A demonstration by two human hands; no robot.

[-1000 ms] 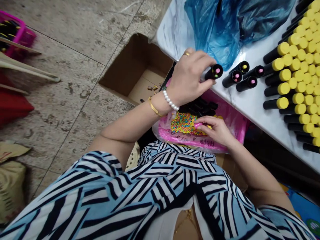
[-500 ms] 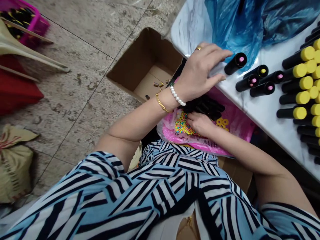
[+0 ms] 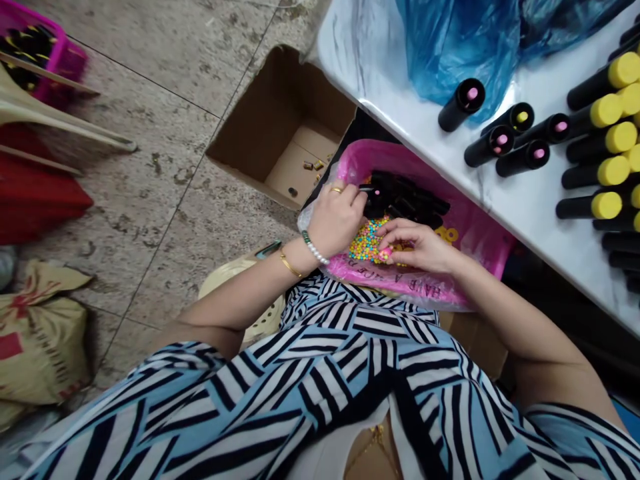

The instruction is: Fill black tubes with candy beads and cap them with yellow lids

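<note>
A pink tray (image 3: 493,257), partly covered with clear printed plastic, lies against my lap. Colourful small beads (image 3: 363,248) and a pile of black tubes (image 3: 413,202) are in it. My left hand (image 3: 337,217) is closed at the tray's left side, its fingers around a black tube (image 3: 369,198) that shows a pink tip. Over the beads, my right hand (image 3: 415,247) is curled, with thumb and fingers brought together at some pink beads (image 3: 385,254). Yellow rings (image 3: 447,234) lie beside it. On the table, a black tube with a pink centre (image 3: 461,105) stands near several similar ones (image 3: 523,159).
The white marbled table (image 3: 550,220) rises along the right, with rows of yellow-capped black tubes (image 3: 607,170) and a blue plastic bag (image 3: 460,47). An open cardboard box (image 3: 280,113) sits left of the table corner. A stool (image 3: 65,120) and tan sack (image 3: 45,333) are farther left.
My left hand has come down from beside the standing tube on the table to the tray and closed on a black tube. My right hand has lifted slightly from the beads.
</note>
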